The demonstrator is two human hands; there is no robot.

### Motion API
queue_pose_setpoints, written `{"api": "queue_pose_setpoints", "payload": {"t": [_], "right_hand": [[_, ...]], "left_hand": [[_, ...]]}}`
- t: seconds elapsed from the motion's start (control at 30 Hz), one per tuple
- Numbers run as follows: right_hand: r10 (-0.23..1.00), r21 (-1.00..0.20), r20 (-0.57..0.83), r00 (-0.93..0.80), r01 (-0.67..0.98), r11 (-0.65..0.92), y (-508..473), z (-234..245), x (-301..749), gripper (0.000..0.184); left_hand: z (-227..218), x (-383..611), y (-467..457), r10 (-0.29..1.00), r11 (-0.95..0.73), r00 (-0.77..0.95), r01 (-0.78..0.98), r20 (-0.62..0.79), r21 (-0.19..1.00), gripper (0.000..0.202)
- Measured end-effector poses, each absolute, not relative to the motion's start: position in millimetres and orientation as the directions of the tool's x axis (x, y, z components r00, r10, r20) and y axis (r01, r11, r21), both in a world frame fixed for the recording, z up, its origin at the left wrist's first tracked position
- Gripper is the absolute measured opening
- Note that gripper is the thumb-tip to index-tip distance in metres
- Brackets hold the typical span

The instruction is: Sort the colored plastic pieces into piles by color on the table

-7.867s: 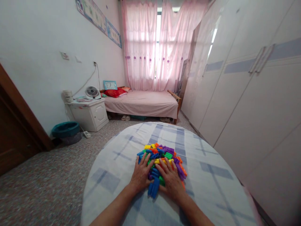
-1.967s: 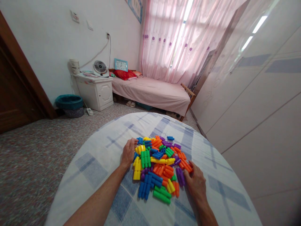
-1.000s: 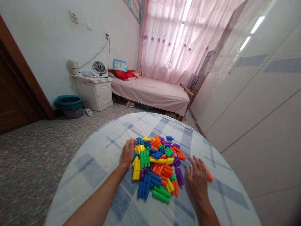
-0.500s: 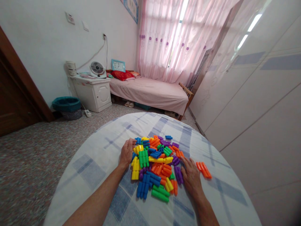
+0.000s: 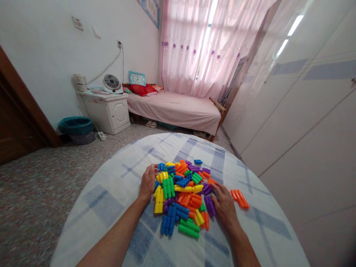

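Orange block (image 5: 239,199) alone, R of pile (image 5: 183,196) | R hand (image 5: 225,207) between

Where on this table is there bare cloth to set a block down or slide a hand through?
Bare cloth lies left of the left hand, along the far table edge beyond the block pile, and right of the lone orange block. The near edge is free only between the forearms. Crowded: the pile between both hands; the right hand touches it.

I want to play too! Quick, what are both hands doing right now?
Left hand: open, resting against the block pile, holding nothing.
Right hand: open, fingers at the pile's right edge; whether it grips a block cannot be told.
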State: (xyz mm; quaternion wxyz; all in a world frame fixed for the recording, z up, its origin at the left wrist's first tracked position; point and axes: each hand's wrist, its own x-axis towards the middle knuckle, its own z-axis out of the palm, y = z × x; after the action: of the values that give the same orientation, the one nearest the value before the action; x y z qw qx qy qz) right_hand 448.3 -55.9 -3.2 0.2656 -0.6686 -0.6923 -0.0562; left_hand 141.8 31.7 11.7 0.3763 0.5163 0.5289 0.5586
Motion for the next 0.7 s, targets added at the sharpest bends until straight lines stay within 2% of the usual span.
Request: {"api": "queue_pose_setpoints", "payload": {"t": [0.1,0.2,0.33,0.53,0.7], "right_hand": [[0.864,-0.300,0.483,0.140,0.954,0.013,-58,4,445,0.028],[0.835,-0.276,0.528,0.156,0.961,-0.004,-59,1,444,0.035],[0.884,-0.265,0.456,0.104,0.964,0.023,-59,-6,442,0.042],[0.888,-0.372,0.418,0.193,0.928,-0.026,-64,5,432,0.022],[0.865,-0.408,0.452,0.215,0.913,-0.014,-66,6,430,0.019]], "left_hand": [[10,141,32,0.970,-0.143,-0.181,0.129,0.165,0.981,0.049],[8,140,33,0.971,-0.131,-0.181,0.127,0.153,0.983,0.052],[7,139,33,0.973,-0.122,-0.179,0.128,0.144,0.984,0.054],[5,136,34,0.975,-0.081,-0.194,0.126,0.105,0.989,0.064],[2,135,36,0.978,-0.053,-0.194,0.133,0.079,0.990,0.066]]}}
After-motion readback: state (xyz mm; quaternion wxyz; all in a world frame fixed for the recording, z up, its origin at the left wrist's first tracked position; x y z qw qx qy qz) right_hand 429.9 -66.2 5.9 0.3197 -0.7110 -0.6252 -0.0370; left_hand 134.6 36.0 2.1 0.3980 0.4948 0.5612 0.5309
